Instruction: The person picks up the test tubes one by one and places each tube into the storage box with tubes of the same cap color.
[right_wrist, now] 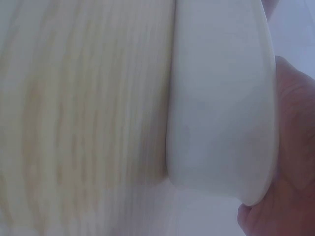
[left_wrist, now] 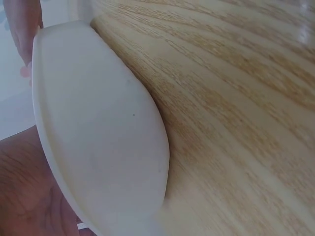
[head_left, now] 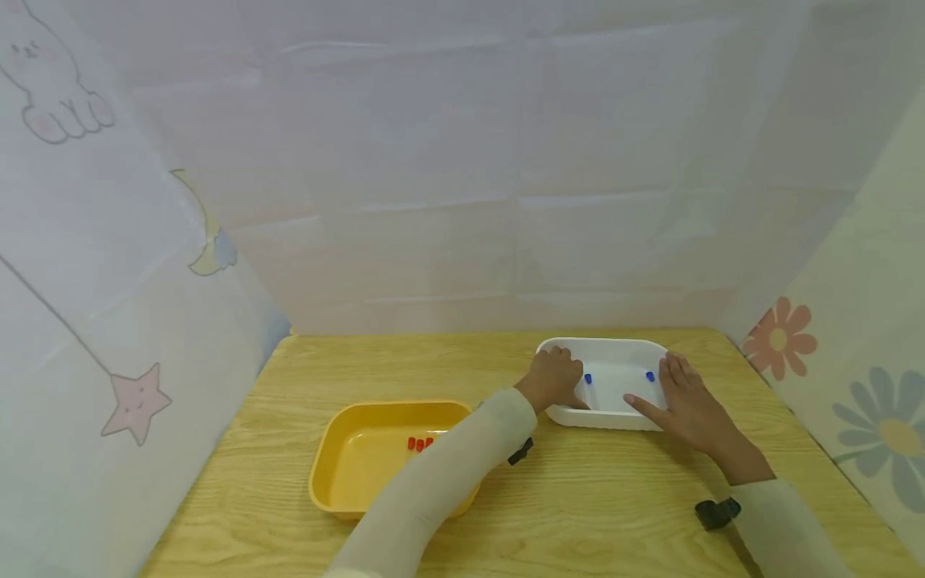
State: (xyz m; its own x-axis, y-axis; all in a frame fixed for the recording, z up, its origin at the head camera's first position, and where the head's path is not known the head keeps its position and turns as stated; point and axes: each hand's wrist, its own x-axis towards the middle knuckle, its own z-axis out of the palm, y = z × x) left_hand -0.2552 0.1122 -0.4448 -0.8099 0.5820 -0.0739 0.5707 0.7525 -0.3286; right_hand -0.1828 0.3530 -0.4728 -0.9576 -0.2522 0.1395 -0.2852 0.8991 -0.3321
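Note:
A white tray (head_left: 621, 354) stands on the wooden table at the right, with two small blue pieces (head_left: 588, 378) lying apart inside. At its left end my left hand (head_left: 552, 379) holds the rim, fingers bent and thumb inside the tray. My right hand (head_left: 690, 407) rests on the right end, fingers straight along the rim and thumb spread over the tray. The left wrist view shows the tray's outer wall (left_wrist: 103, 118) with the left palm behind its rim. In the right wrist view, the right hand (right_wrist: 295, 137) lies against the rim, a fingertip showing at the corner.
A yellow tray (head_left: 340, 433) stands at the left, partly hidden by my left sleeve (head_left: 441, 474), with several small red pieces (head_left: 420, 444) in it. Pale printed sheets (head_left: 405, 177) hang behind and at both sides of the wooden table (head_left: 578, 498).

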